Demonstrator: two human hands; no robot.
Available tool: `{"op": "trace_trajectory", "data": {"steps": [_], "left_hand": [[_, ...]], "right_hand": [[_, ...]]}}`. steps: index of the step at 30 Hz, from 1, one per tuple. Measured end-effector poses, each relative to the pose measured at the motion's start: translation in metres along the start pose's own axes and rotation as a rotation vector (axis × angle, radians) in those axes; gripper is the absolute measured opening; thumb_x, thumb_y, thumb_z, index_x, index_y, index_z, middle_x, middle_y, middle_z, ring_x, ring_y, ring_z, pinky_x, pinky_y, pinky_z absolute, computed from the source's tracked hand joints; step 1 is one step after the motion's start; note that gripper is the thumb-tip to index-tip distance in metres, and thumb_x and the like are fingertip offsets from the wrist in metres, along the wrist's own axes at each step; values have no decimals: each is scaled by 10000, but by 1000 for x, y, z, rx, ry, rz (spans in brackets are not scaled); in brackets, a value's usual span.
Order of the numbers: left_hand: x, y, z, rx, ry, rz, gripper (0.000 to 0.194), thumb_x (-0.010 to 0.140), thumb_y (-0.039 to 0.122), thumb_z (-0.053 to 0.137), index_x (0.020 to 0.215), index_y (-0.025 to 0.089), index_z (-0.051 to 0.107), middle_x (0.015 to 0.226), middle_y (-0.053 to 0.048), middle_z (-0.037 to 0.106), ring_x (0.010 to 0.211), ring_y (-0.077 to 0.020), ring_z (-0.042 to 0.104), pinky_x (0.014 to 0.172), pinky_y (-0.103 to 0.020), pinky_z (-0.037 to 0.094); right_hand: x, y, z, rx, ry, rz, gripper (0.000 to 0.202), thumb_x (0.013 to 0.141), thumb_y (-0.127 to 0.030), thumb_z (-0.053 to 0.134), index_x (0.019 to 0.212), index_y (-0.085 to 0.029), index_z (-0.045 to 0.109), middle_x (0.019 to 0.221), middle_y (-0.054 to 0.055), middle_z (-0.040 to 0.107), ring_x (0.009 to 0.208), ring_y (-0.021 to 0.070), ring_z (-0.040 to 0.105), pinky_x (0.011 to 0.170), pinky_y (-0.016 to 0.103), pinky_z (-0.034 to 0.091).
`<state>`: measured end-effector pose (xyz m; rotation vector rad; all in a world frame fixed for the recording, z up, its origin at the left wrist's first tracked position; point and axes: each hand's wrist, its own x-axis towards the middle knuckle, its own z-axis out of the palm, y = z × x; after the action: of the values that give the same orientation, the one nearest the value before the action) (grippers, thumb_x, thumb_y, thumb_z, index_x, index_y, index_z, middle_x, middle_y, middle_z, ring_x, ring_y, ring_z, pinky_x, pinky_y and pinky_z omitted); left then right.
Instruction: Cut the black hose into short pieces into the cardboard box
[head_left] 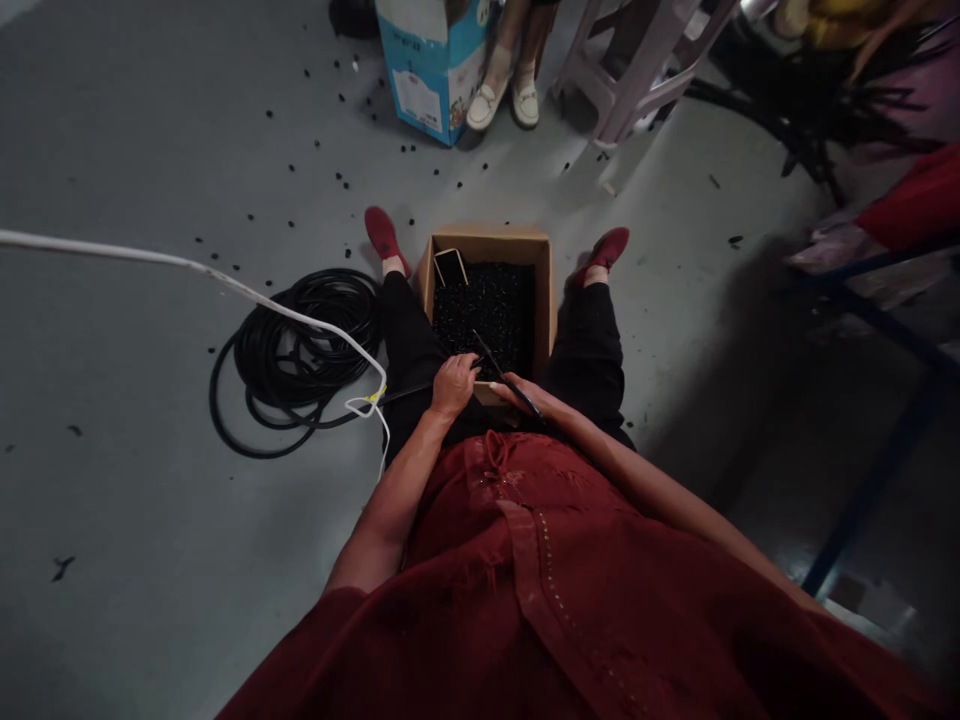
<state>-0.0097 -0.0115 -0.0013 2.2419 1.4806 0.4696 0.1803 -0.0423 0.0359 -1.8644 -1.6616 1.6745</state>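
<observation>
My left hand [454, 383] is closed around the end of a black rubber tube [409, 392], which runs across my thigh from a coil [292, 345] on the floor at left. In my right hand [525, 395] is a long, thin, dark tool [487, 350], perhaps a knife; its exact kind does not show. Its narrow tip points up and left, close to my left fingers. Both hands are over the near edge of an open cardboard box [546, 300] between my legs. Many small black pieces [491, 300] fill the bottom of the box.
A white cable [187, 263] hangs across the left side, above the coil. Small black bits lie scattered on the grey floor [135, 400]. Ahead are a blue carton [416, 65], another person's feet in white shoes [487, 105] and a plastic stool [615, 100]. A blue metal frame [870, 480] stands at right.
</observation>
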Motion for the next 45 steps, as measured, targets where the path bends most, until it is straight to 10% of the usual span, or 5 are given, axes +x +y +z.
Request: {"op": "trace_trajectory", "data": {"steps": [21, 28, 45], "left_hand": [[2, 0, 7, 92, -106, 1, 188, 950, 204, 555, 1125, 167, 612, 1105, -96, 698, 1041, -224, 627, 915, -328, 467], [4, 0, 6, 128, -121, -23, 206, 944, 217, 567, 1138, 167, 617, 1085, -90, 704, 1026, -232, 627, 892, -329, 471], [-5, 6, 9, 22, -104, 94, 372, 922, 169, 597, 1284, 183, 517, 1153, -96, 699, 1039, -214, 651, 916, -332, 490]], "right_hand": [[6, 11, 15, -78, 120, 125, 311, 896, -495, 548, 901, -194, 627, 903, 74, 708, 868, 230, 629, 741, 271, 419], [9, 22, 18, 176, 159, 159, 372, 813, -546, 649, 693, -215, 530, 628, 4, 581, 674, 181, 580, 644, 269, 439], [35, -1, 9, 868, 270, 128, 396, 699, -283, 779, 922, -239, 454, 660, -71, 531, 582, 118, 550, 542, 248, 497]]}}
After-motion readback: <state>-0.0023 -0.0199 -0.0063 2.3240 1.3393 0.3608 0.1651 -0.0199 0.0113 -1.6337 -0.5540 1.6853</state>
